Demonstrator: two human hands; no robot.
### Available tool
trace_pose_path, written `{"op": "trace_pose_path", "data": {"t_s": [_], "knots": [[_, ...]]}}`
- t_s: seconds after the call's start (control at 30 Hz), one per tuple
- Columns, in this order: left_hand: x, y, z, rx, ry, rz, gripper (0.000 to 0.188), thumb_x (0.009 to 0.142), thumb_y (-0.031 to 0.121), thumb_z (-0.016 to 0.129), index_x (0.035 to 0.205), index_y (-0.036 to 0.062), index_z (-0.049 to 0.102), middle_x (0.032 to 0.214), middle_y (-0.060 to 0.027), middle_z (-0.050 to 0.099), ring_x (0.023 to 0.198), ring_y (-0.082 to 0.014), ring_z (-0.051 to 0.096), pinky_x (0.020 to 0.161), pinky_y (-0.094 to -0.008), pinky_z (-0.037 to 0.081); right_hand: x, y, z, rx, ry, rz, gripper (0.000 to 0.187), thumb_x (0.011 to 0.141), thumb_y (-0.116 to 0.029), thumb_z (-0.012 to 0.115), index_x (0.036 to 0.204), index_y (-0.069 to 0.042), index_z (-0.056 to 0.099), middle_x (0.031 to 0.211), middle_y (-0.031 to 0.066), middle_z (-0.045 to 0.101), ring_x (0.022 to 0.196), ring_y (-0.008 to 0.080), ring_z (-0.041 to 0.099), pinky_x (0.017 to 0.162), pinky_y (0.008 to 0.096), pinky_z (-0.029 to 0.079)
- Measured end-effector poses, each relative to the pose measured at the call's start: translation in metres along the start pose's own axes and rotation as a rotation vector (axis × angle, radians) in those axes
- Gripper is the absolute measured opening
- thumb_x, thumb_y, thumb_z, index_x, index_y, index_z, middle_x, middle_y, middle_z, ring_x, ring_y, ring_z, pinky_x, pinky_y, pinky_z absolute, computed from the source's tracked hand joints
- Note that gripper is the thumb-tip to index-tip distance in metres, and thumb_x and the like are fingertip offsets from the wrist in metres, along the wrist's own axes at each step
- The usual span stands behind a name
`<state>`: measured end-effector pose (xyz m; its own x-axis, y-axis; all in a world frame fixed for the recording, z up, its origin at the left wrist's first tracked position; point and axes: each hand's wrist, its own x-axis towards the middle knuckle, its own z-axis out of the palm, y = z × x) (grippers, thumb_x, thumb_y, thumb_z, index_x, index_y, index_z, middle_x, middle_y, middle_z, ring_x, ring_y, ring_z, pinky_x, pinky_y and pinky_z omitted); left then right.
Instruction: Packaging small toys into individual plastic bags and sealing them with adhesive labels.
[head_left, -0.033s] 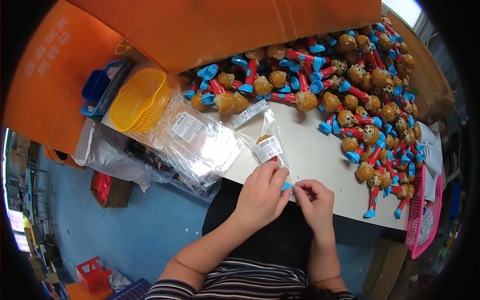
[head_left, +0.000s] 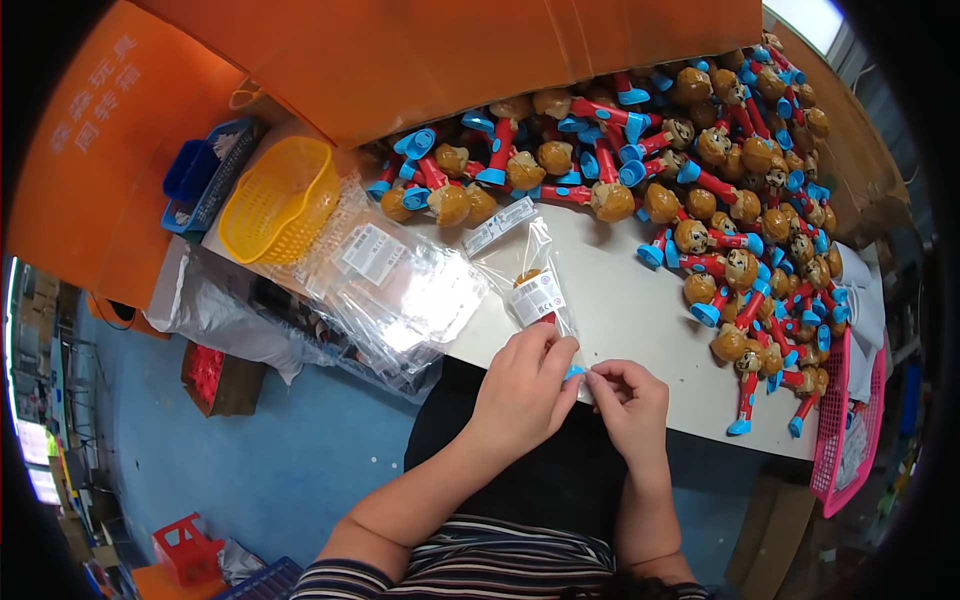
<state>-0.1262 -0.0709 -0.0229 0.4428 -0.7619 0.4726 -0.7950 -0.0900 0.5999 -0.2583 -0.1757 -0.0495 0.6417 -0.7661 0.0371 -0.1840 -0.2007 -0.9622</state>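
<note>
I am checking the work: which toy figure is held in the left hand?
The bagged figure, partly under a white label; the other figures lie piled, untouched.

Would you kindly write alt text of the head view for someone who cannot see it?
A person's left hand and right hand hold the near end of a clear bag containing a brown-headed toy. Similar toys cover much of the white table; clear packaging and a yellow basket sit at left.
</note>
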Motion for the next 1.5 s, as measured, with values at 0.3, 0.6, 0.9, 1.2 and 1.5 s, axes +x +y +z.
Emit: {"op": "trace_pose_path", "data": {"t_s": [0.3,0.6,0.9,1.2,1.5], "knots": [[0.002,-0.016,0.024,-0.030,-0.042,0.057,0.025,0.078,0.005,0.075,0.100,0.0017,0.064,0.095,-0.0118,0.060,0.086,-0.0306,0.060,0.075,-0.0373,0.051,-0.010,-0.009,-0.004,0.070,-0.008,0.200,0.006,0.092,-0.002,0.063,0.091,0.003,0.059,0.067,0.0013,0.061,0.054,0.0025,0.052,0.050,0.0163,0.042],[0.004,-0.008,0.016,-0.079,0.013,0.058,0.044,0.075,0.010,0.080,0.114,0.0017,0.060,0.103,-0.0151,0.058,0.093,-0.0327,0.060,0.080,-0.0386,0.051,-0.025,-0.012,0.006,-0.500,0.340,-0.347,0.014,0.079,0.002,0.072,0.091,-0.001,0.064,0.114,0.0178,0.061,0.095,0.0265,0.062,0.077,0.0344,0.051],[-0.004,-0.013,0.020,-0.243,0.027,-0.123,0.041,0.075,0.004,0.074,0.114,0.0017,0.059,0.106,-0.0161,0.057,0.098,-0.0337,0.058,0.084,-0.0401,0.049,-0.008,-0.012,0.016,-0.772,0.258,-0.487,0.025,0.075,-0.004,0.076,0.099,-0.006,0.072,0.143,0.0262,0.043,0.130,0.0437,0.037,0.107,0.0493,0.035],[-0.007,-0.019,0.026,-0.118,0.108,-0.100,0.017,0.078,0.000,0.068,0.092,-0.0003,0.058,0.111,-0.0202,0.056,0.096,-0.0356,0.059,0.083,-0.0414,0.049,0.007,-0.005,0.033,-0.903,0.276,-0.489,0.023,0.080,-0.022,0.074,0.098,-0.008,0.074,0.150,0.0223,0.040,0.138,0.0474,0.029,0.106,0.0739,0.015],[-0.007,-0.006,0.021,-0.287,-0.008,-0.146,0.014,0.083,0.001,0.066,0.094,-0.0021,0.057,0.128,-0.0252,0.049,0.105,-0.0395,0.061,0.085,-0.0398,0.054,0.012,0.005,0.036,-0.759,0.307,-0.427,0.020,0.080,-0.018,0.071,0.096,-0.004,0.073,0.147,0.0228,0.045,0.137,0.0518,0.030,0.103,0.0784,0.014]]}}
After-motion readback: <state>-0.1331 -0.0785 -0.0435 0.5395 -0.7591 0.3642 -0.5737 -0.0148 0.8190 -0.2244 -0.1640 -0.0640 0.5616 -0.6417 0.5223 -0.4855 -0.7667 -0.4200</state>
